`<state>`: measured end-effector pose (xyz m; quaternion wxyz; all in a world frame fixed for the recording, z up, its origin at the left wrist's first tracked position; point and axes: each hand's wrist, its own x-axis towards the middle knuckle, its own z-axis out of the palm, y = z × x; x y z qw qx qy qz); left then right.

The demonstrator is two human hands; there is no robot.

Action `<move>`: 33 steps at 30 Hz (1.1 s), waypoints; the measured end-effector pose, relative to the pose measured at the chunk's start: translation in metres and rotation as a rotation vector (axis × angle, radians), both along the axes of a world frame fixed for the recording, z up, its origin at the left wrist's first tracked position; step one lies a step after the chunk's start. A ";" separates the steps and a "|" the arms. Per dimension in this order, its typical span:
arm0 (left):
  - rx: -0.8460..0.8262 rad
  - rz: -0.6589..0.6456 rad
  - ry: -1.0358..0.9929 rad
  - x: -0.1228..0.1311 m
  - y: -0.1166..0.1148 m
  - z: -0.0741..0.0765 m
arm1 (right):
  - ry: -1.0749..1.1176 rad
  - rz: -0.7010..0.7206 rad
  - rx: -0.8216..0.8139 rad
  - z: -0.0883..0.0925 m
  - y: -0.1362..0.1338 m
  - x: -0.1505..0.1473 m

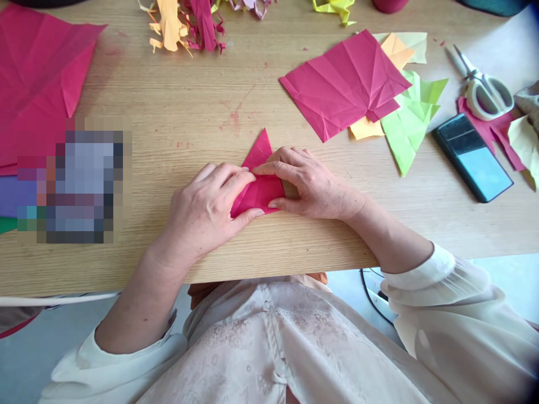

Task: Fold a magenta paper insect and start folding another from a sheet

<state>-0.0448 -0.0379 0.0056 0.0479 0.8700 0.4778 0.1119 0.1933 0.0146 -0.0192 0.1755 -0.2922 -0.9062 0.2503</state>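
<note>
A small folded piece of red paper (pixel 261 192) lies on the wooden table (pixel 168 118) near its front edge, one pointed corner facing away from me. My left hand (pixel 210 205) grips its left side, with the thumb along the near edge and fingertips on top. On the right side, my right hand (pixel 309 182) pinches the paper, index finger reaching to its upper middle and thumb at the lower right corner. The fingertips of both hands almost meet over the paper. Parts of the sheet are hidden under the fingers.
Creased red paper (pixel 345 84) overlaps green paper (pixel 410 120) at the back right, near scissors (pixel 488 95) and a phone (pixel 474 157). Large red sheets (pixel 37 73) and a pixelated object (pixel 84 188) are at left. Cut paper figures (pixel 169 25) lie along the back.
</note>
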 end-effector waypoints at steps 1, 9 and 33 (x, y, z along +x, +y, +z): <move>0.003 -0.001 0.003 0.000 0.000 0.000 | 0.001 0.001 0.000 0.000 0.000 0.000; 0.011 -0.014 0.022 0.000 0.000 0.000 | 0.033 0.027 -0.019 0.003 0.003 0.002; 0.019 -0.027 0.015 0.000 0.001 0.001 | 0.062 0.133 -0.051 0.006 0.011 0.008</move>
